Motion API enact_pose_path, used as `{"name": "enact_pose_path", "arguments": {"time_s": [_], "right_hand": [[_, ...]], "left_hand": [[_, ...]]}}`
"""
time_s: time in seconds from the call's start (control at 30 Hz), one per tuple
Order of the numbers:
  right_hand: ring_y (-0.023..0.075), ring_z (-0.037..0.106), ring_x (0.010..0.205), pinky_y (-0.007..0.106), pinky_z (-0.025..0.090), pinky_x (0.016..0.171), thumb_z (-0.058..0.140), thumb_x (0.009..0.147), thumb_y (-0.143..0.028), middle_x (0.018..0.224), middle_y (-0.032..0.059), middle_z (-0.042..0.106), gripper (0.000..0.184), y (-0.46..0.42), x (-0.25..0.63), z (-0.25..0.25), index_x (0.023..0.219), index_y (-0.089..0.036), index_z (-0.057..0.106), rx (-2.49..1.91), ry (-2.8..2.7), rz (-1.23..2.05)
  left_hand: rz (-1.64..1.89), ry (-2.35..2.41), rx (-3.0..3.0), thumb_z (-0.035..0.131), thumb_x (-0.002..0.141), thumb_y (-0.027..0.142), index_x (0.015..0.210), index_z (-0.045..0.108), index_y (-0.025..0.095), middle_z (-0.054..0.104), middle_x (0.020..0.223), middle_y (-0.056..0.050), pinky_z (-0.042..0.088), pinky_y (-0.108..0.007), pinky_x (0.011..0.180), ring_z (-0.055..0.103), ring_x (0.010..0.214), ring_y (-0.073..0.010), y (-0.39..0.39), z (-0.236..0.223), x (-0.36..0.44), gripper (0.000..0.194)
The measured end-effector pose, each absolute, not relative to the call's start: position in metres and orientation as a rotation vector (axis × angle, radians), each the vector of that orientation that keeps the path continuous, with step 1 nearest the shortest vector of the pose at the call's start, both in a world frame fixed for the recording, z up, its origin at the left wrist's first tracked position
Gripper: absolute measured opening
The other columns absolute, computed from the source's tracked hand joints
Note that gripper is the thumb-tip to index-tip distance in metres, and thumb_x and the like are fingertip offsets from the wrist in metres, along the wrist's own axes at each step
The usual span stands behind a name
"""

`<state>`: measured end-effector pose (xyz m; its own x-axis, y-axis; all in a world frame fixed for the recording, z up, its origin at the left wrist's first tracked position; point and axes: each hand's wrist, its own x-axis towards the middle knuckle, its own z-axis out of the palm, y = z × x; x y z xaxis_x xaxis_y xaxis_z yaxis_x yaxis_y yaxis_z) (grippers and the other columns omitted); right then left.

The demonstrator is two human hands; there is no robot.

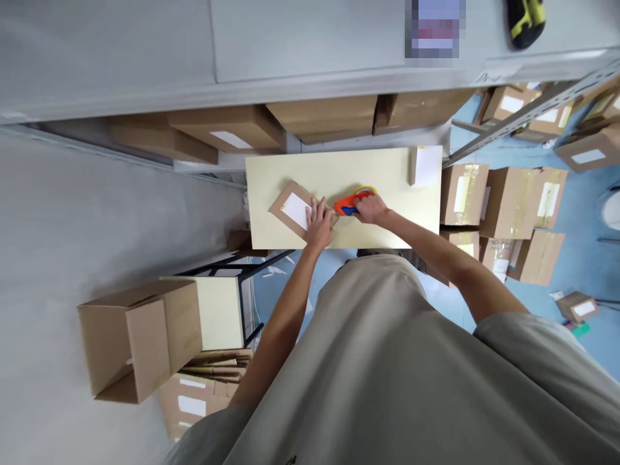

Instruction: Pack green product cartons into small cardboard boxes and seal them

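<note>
On the pale table [387, 169] lies a small cardboard box [287, 194] with a white label [295, 210], turned at an angle. My left hand [318, 223] rests on its right part, fingers spread and partly over the label. A tape dispenser [345, 205], orange and blue with a yellow roll, is gripped in my right hand [372, 209]. The front of the dispenser is at the box's right end, close to my left fingers. Whether tape is stuck to the box there is too small to tell.
A stack of white labels [428, 165] sits at the table's back right corner. Behind runs a metal shelf [310, 71] with cardboard boxes [322, 116] below. Stacked cartons [508, 200] stand at right. An open carton [145, 336] is at lower left, beside a carton of folded cardboard [213, 365].
</note>
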<state>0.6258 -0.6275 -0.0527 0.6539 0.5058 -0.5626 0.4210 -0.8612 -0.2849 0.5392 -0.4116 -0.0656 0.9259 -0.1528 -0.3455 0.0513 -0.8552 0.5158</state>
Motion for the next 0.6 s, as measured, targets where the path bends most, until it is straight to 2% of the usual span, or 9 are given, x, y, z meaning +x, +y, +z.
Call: {"name": "enact_pose_path", "arguments": {"time_s": [0.07, 0.17, 0.27, 0.33, 0.4, 0.5, 0.6], "right_hand": [[0.0438, 0.072, 0.135, 0.051, 0.049, 0.115, 0.062, 0.107, -0.034, 0.140, 0.0350, 0.077, 0.048, -0.610, 0.622, -0.042, 0.137, 0.001, 0.076, -2.734, -0.700, 1.008], [0.0401, 0.071, 0.138, 0.049, 0.050, 0.113, 0.054, 0.110, -0.029, 0.146, 0.0342, 0.074, 0.045, -0.597, 0.619, -0.023, 0.140, -0.002, 0.076, -2.761, -0.541, 1.009], [0.0372, 0.076, 0.132, 0.043, 0.055, 0.105, 0.055, 0.113, -0.035, 0.142, 0.0295, 0.078, 0.043, -0.594, 0.621, 0.003, 0.138, -0.008, 0.077, -2.811, -0.504, 0.935], [0.0351, 0.079, 0.125, 0.038, 0.057, 0.095, 0.051, 0.116, -0.045, 0.135, 0.0240, 0.082, 0.045, -0.595, 0.622, 0.022, 0.136, -0.015, 0.078, -2.797, -0.454, 0.898], [0.0346, 0.081, 0.120, 0.037, 0.057, 0.088, 0.048, 0.118, -0.050, 0.132, 0.0215, 0.084, 0.046, -0.595, 0.624, 0.045, 0.137, -0.017, 0.075, -2.706, -0.347, 0.847], [0.0358, 0.081, 0.117, 0.038, 0.058, 0.087, 0.045, 0.118, -0.048, 0.132, 0.0222, 0.082, 0.046, -0.594, 0.634, 0.084, 0.142, -0.016, 0.067, -2.613, -0.294, 0.622], [0.0391, 0.077, 0.123, 0.043, 0.060, 0.093, 0.044, 0.116, -0.044, 0.141, 0.0267, 0.076, 0.047, -0.592, 0.660, 0.127, 0.145, -0.012, 0.061, -2.630, -0.389, 0.237]], "left_hand": [[-0.485, -0.090, 2.574, 0.061, 0.082, 0.005, 0.132, 0.066, 0.022, 0.030, 0.191, -0.014, -0.001, -0.069, 0.146, -0.001, 0.182, -0.0324, -0.410, -0.065, 0.539, 0.053], [-0.464, -0.104, 2.580, 0.064, 0.082, 0.005, 0.130, 0.068, 0.022, 0.033, 0.189, -0.017, 0.004, -0.071, 0.145, 0.005, 0.181, -0.0367, -0.409, -0.060, 0.538, 0.050], [-0.381, -0.054, 2.526, 0.068, 0.089, 0.011, 0.137, 0.066, 0.022, 0.037, 0.186, -0.019, 0.017, -0.073, 0.143, 0.015, 0.180, -0.0410, -0.416, -0.049, 0.538, 0.049], [-0.186, -0.009, 2.461, 0.074, 0.093, 0.021, 0.152, 0.060, 0.024, 0.039, 0.184, -0.021, 0.028, -0.067, 0.143, 0.022, 0.179, -0.0403, -0.426, -0.038, 0.540, 0.060], [0.031, -0.045, 2.388, 0.076, 0.094, 0.023, 0.161, 0.055, 0.027, 0.048, 0.177, -0.022, 0.037, -0.060, 0.142, 0.037, 0.173, -0.0388, -0.440, -0.023, 0.546, 0.070], [0.291, -0.096, 2.301, 0.071, 0.096, 0.016, 0.166, 0.053, 0.034, 0.060, 0.162, -0.019, 0.046, -0.057, 0.138, 0.054, 0.162, -0.0360, -0.456, 0.013, 0.565, 0.075], [0.496, -0.139, 2.226, 0.065, 0.097, 0.011, 0.171, 0.049, 0.038, 0.059, 0.161, -0.016, 0.042, -0.057, 0.141, 0.052, 0.163, -0.0344, -0.463, 0.059, 0.601, 0.080]]}}
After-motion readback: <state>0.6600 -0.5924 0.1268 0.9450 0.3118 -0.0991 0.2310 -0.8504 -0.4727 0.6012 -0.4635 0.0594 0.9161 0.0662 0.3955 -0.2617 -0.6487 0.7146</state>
